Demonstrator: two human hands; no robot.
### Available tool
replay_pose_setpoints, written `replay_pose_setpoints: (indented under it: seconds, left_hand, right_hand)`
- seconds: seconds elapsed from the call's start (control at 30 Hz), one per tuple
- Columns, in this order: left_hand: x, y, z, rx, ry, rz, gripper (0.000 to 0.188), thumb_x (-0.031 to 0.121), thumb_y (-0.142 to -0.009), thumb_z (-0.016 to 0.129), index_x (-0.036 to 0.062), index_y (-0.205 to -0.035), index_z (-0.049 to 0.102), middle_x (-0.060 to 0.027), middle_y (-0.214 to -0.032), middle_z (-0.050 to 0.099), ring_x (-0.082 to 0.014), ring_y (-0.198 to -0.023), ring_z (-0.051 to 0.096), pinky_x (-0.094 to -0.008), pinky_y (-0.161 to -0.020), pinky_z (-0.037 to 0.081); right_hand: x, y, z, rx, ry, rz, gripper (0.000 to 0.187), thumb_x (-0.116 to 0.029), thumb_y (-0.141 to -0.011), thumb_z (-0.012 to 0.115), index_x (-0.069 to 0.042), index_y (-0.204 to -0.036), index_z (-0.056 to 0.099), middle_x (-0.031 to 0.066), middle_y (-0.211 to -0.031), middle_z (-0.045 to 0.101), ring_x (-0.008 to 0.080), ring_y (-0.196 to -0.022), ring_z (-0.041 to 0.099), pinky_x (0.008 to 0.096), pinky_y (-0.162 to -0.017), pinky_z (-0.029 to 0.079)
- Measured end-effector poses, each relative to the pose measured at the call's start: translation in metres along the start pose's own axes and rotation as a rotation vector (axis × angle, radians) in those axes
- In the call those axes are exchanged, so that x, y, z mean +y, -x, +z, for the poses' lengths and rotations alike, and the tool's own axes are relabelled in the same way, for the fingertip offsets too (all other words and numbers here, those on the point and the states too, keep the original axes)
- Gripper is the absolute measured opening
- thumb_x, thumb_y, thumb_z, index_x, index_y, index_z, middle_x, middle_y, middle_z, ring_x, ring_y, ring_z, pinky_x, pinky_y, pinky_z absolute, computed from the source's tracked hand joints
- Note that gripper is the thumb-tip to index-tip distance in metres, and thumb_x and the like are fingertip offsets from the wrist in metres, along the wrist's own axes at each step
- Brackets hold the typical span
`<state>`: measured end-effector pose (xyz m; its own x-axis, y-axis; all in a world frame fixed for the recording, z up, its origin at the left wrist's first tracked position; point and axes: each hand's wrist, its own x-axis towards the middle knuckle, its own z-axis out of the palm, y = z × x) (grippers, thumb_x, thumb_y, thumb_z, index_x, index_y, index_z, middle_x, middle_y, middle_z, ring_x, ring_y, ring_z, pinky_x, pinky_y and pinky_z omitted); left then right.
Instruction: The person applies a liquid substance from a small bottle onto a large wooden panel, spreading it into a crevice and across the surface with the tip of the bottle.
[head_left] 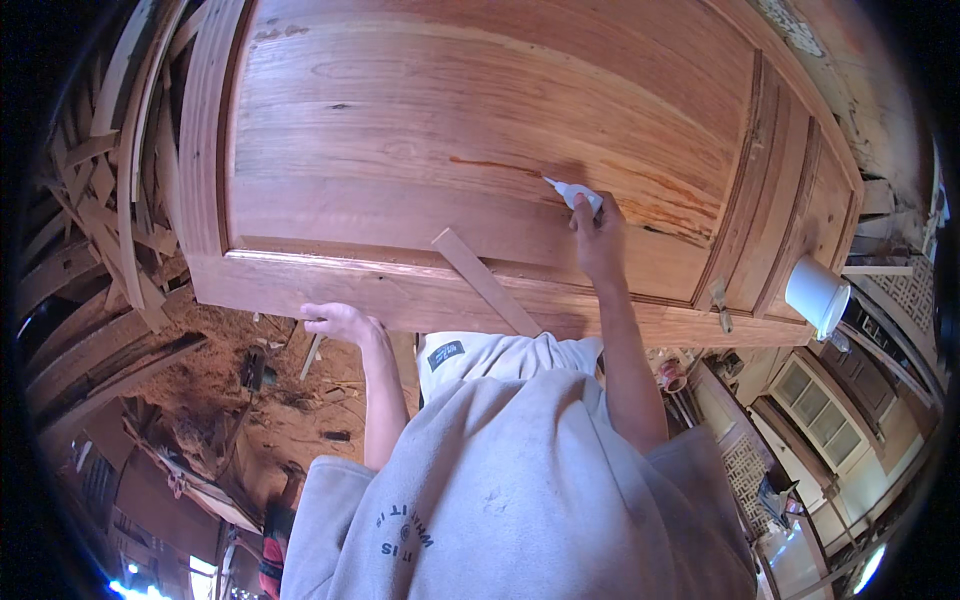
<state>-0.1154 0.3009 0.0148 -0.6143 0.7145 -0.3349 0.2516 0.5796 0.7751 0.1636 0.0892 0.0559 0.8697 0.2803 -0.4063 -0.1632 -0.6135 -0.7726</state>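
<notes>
A wooden panel door (400, 130) lies flat in front of me, its long near edge facing me. In my right hand (598, 235) is a small white squeeze bottle (575, 193) with a pointed nozzle, held tilted over the door's large panel. The nozzle tip is at the right end of a dark wet-looking line (495, 163) along the grain. More dark streaks (670, 190) mark the wood farther right. My left hand (342, 322) rests at the near edge, its fingers loosely stretched and holding nothing. Between my hands a thin wood strip (485, 278) lies slanted across the edge.
At the door's right end stands a white tub (818, 297), with a small scraper (720, 300) nearer to me. Scrap boards (110, 230) are heaped at the left. Sawdust (290, 405) covers the ground below, and a paned wooden frame (820, 410) stands at lower right.
</notes>
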Motion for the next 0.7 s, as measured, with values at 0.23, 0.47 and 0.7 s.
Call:
replay_pose_setpoints:
  seconds: [0.23, 0.47, 0.7]
  left_hand:
    - [0.001, 0.001, 0.001, -0.016, 0.057, 0.008, 0.064, 0.045, -0.106, 0.029, -0.0112, -0.137, 0.029, -0.0335, -0.137, 0.037, -0.0402, -0.125, 0.048, -0.0476, -0.104, 0.047]
    - [-0.001, -0.001, -0.001, -0.017, 0.042, 0.009, 0.065, 0.046, -0.106, 0.03, -0.0117, -0.137, 0.029, -0.0337, -0.136, 0.038, -0.0402, -0.123, 0.049, -0.0472, -0.102, 0.049]
    - [0.002, 0.0, -0.001, -0.004, -0.022, 0.009, 0.066, 0.045, -0.106, 0.03, -0.0122, -0.138, 0.028, -0.0333, -0.137, 0.038, -0.0397, -0.124, 0.049, -0.0476, -0.103, 0.047]
  right_hand:
    - [0.004, 0.002, -0.013, 0.028, 0.048, 0.009, 0.032, -0.03, -0.097, 0.061, 0.001, -0.09, 0.06, 0.0061, -0.063, 0.061, 0.0135, -0.055, 0.058, 0.0311, -0.051, 0.046]
    - [0.018, 0.001, -0.017, 0.062, 0.016, 0.023, 0.024, -0.025, -0.099, 0.059, -0.002, -0.096, 0.06, -0.0014, -0.063, 0.054, 0.0044, -0.052, 0.045, 0.0217, -0.046, 0.035]
    - [0.011, 0.003, -0.019, 0.08, 0.019, 0.058, 0.027, -0.026, -0.096, 0.061, 0.0, -0.091, 0.061, 0.0053, -0.063, 0.061, 0.0141, -0.057, 0.058, 0.0317, -0.053, 0.046]
